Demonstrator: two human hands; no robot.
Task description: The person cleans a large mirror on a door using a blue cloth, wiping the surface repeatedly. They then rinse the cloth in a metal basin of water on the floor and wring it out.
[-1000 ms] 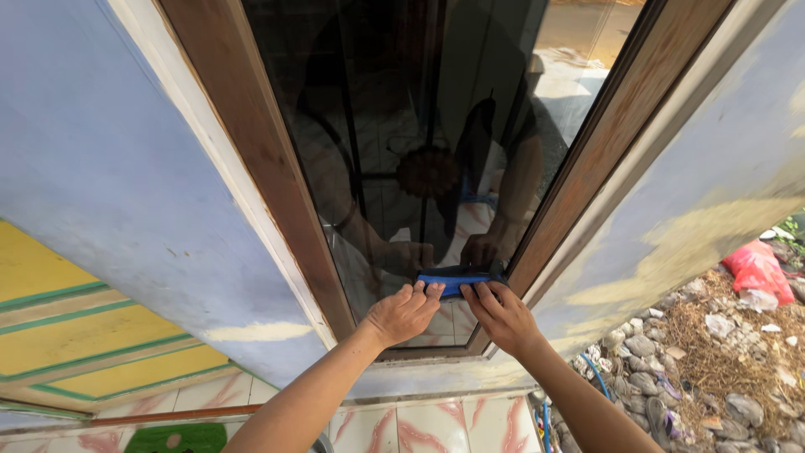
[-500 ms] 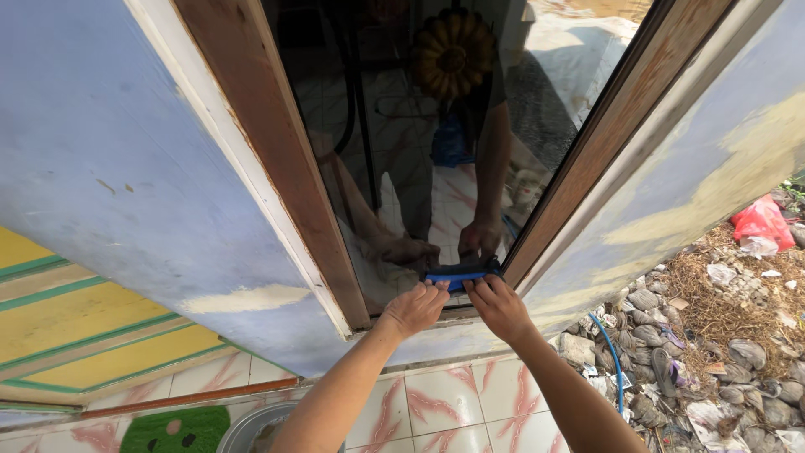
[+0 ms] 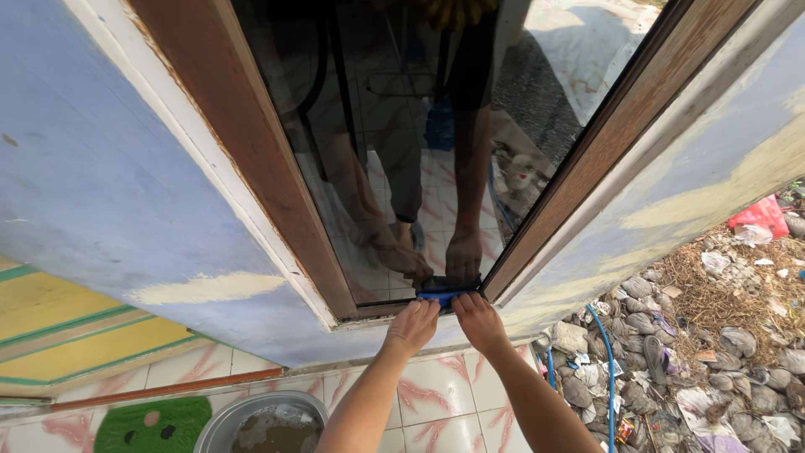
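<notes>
Both hands have slid down the glass (image 3: 402, 151) since the earlier frames, taking the blue wiper (image 3: 442, 295) with them to the pane's bottom edge. Now the left hand (image 3: 412, 326) and right hand (image 3: 478, 323) sit side by side just under the wiper, fingers pressed onto its lower edge and holding it flat against the glass; how far they curl round it cannot be told, since the knuckles cover most of it. Only a short blue strip shows above the fingertips.

Left of the wiper runs the brown frame (image 3: 243, 151), then the pale blue wall (image 3: 101, 193). Below the wiper lie white tiles (image 3: 436, 403) with pink streaks. Lower left of it a grey basin (image 3: 264, 422) is cut off by the picture's edge, its contents murky. Beside that lies a green mat (image 3: 151, 424).

Right of the wiper, past the frame, stones and litter (image 3: 704, 352) cover the ground: a red bag (image 3: 767, 211) far right, pale wrappers too small to read, and a blue hose (image 3: 610, 361) winding among the stones.
</notes>
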